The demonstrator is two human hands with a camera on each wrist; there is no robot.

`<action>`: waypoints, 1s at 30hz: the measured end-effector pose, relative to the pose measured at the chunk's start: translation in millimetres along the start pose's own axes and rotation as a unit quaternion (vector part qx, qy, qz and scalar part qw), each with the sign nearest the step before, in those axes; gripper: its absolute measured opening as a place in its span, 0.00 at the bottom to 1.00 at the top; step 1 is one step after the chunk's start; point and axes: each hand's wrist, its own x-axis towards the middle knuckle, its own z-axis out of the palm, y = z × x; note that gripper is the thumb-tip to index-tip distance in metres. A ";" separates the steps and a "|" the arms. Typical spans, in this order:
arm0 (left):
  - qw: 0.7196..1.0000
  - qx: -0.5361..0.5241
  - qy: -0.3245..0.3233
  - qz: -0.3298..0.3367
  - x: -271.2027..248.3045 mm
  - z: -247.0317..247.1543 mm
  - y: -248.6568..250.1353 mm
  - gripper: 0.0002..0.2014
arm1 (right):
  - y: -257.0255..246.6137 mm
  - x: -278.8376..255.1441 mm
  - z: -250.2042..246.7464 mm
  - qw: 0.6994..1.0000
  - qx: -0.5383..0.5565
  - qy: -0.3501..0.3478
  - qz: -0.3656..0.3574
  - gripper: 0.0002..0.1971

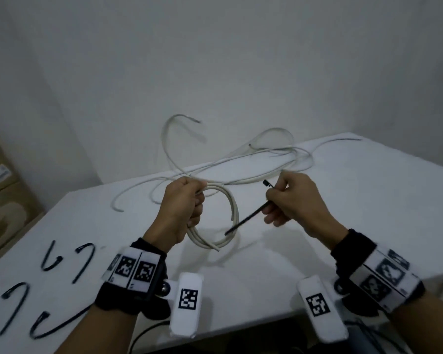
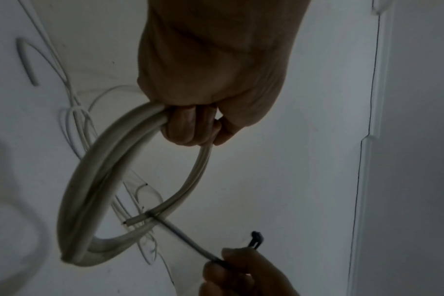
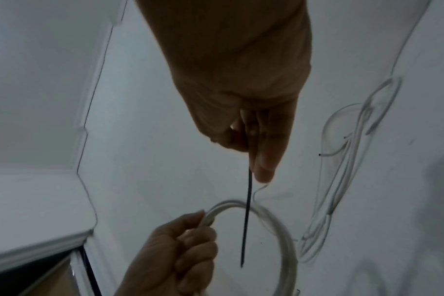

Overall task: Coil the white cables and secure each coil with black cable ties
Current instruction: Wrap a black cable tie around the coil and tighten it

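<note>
Partly hidden, left hand gripping coil, right hand pinching tie.

Dim, flat light throughout; both wrist views are dark, soft and bowed at the edges.

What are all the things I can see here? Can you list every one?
coiled cable: one, white, held up over the table by the left hand.
held cable tie: one, black, in the right hand, its tip pointing at the coil.
loose cables: several, white, tangled at the far side of the table; count unclear.
spare cable ties: about five, black, curved, lying on the table's near left part.
table: one, white, under everything.
cardboard boxes: brown, stacked on the far left beside the table.
wrist bands: two, black and white with square patterns, one on each wrist.
left hand: grip closed round the coil.
right hand: pinches the tie.
</note>
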 end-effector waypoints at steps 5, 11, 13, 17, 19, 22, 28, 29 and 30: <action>0.999 0.012 -0.034 0.013 4.8 57.3 -7.5 0.16 | 18.5 -14.3 -13.1 0.980 0.084 0.182 0.001 0.06; 0.997 0.009 -0.058 0.042 1.4 118.9 -9.9 0.14 | 34.7 -8.8 -27.9 0.924 0.245 0.289 0.051 0.08; 0.997 0.014 -0.054 0.059 -1.4 129.6 -11.9 0.12 | 32.7 -8.6 -29.5 0.896 0.329 0.291 0.070 0.09; 0.996 0.006 -0.039 0.080 -3.7 141.5 -15.5 0.11 | 22.4 -16.1 -29.2 0.843 0.480 0.223 0.099 0.03; 0.995 -0.004 -0.014 0.098 -2.5 143.1 -17.0 0.11 | 19.2 -22.9 -28.2 0.840 0.506 0.162 0.112 0.06; 0.993 -0.002 0.010 0.122 -2.0 143.2 -16.3 0.10 | 20.7 -28.8 -29.0 0.861 0.488 0.083 0.119 0.12; 0.998 -0.038 -0.039 0.044 -0.2 139.0 -9.8 0.09 | 26.8 -31.1 -37.6 0.893 0.439 0.035 0.090 0.13; 0.996 -0.042 -0.072 0.018 1.4 137.1 -9.3 0.09 | 26.9 -31.7 -38.1 0.895 0.436 0.032 0.082 0.14; 0.994 -0.039 -0.105 -0.006 2.3 135.8 -8.5 0.11 | 27.3 -32.1 -38.2 0.898 0.433 0.025 0.074 0.14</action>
